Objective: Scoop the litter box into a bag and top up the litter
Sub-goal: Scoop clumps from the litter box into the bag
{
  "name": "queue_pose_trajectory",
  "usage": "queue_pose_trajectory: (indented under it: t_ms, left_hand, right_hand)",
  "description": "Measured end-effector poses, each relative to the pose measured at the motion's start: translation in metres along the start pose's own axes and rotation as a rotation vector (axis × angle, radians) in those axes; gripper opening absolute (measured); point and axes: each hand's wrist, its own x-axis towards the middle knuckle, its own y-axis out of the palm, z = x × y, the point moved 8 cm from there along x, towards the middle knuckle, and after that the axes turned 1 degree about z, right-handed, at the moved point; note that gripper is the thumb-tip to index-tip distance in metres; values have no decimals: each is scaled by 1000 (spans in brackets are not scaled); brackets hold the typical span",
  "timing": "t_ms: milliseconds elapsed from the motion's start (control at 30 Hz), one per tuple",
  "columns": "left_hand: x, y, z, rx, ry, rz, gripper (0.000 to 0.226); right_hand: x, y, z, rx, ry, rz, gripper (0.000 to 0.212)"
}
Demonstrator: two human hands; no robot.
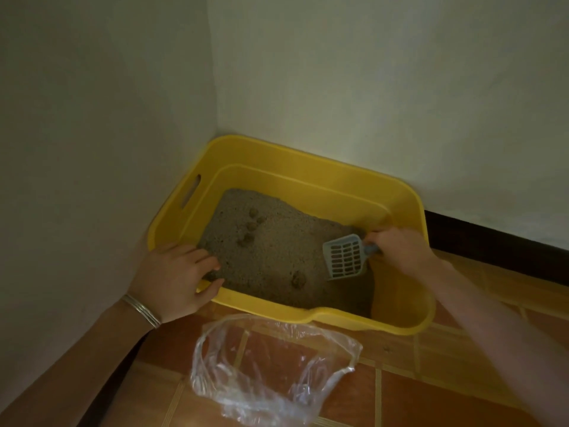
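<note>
A yellow litter box (308, 177) stands in the corner of the room, partly filled with grey litter (271, 241). Several dark clumps (251, 226) lie in the litter, and another clump (298, 278) sits near the front. My right hand (397, 248) grips the handle of a pale blue slotted scoop (346, 257), whose blade rests on the litter at the right. My left hand (175, 278) holds the box's front-left rim, fingers over the edge. A clear plastic bag (271, 365) lies open on the floor in front of the box.
White walls (107, 118) meet right behind the box. A dark skirting board (492, 238) runs along the right wall. The floor (431, 380) is of brown-orange tiles with pale joints. A metal bangle (143, 309) is on my left wrist.
</note>
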Motion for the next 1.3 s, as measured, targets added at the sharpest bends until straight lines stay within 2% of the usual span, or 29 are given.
queue_pose_trajectory:
  t_ms: [200, 367, 500, 600, 833, 1200, 1300]
  left_hand:
    - [-4, -3, 2, 40, -17, -37, 37]
    - [-12, -5, 10, 35, -55, -72, 38]
    - [-14, -3, 11, 19, -74, -95, 36]
    - [-15, -7, 10, -8, -72, -128, 32]
    - [-16, -6, 9, -37, -87, -87, 28]
    - [-19, -4, 9, -7, -55, -4, 30]
    - [-20, -1, 10, 6, -46, 30, 30]
  right_hand:
    - [-2, -14, 10, 141, -167, -84, 35]
    - [-3, -8, 24, 44, -259, 17, 35]
    - [-6, 12, 33, -26, -274, 161, 31]
    - [-5, 20, 36, 46, -268, 194, 34]
    - [0, 35, 36, 247, -207, 132, 35]
    - [14, 37, 50, 424, -242, 100, 22]
    - [19, 42, 59, 509, -203, 116, 20]
